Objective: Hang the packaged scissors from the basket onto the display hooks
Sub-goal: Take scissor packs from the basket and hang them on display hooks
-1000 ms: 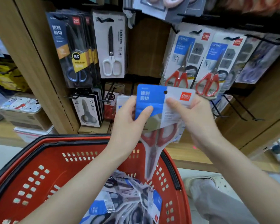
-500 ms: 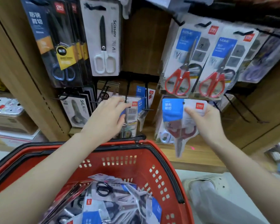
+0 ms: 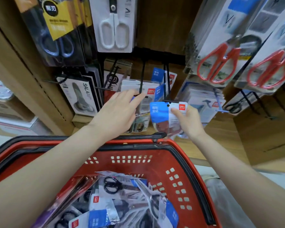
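My right hand [image 3: 190, 123] pinches a blue-and-white scissors package [image 3: 161, 112] by its top right corner. The package's hanging hole sits just under the tip of a black display hook [image 3: 169, 101]. My left hand [image 3: 120, 112] reaches forward with straight fingers that touch the tip of the neighbouring hook [image 3: 141, 96] and the packages hung on it [image 3: 143, 102]. Below my arms, the red basket [image 3: 156, 143] holds several more packaged scissors [image 3: 115, 203].
Larger scissor packs hang above: white-handled [image 3: 113, 30] in the middle, red-handled [image 3: 219, 63] on the right, dark packs [image 3: 56, 30] on the left. A wooden upright [image 3: 31, 79] borders the display on the left. Empty black hooks [image 3: 247, 99] stick out at lower right.
My right hand has carried the package left and up to the hook tip. My left hand has shifted right onto the neighbouring hook. The view has moved closer to the display.
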Demonstrator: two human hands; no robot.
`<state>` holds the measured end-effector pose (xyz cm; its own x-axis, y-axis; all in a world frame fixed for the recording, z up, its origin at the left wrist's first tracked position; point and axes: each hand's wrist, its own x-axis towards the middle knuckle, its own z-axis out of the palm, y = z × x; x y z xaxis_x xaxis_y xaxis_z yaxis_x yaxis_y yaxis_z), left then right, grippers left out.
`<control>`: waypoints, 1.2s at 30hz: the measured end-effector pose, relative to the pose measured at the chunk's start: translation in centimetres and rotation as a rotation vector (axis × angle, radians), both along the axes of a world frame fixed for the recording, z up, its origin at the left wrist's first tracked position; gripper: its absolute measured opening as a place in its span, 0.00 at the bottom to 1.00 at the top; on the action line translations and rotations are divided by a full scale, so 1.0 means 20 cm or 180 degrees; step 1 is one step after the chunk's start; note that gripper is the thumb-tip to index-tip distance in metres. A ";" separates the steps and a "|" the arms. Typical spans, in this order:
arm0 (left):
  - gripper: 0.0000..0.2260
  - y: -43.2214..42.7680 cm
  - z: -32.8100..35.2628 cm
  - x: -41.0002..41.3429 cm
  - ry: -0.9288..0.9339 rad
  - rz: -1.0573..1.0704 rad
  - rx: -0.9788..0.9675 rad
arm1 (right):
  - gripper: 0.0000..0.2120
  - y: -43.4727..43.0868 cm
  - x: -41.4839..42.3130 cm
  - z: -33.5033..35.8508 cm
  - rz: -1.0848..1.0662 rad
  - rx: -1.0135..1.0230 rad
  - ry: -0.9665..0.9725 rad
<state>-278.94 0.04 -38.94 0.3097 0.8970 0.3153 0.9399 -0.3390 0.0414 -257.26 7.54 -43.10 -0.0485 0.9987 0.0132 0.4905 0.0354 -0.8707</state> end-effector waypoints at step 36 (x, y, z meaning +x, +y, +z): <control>0.05 0.26 -0.26 0.25 -0.3766 0.1128 -0.1517 | 0.05 0.04 -0.08 -0.06 -0.0018 0.0510 0.0511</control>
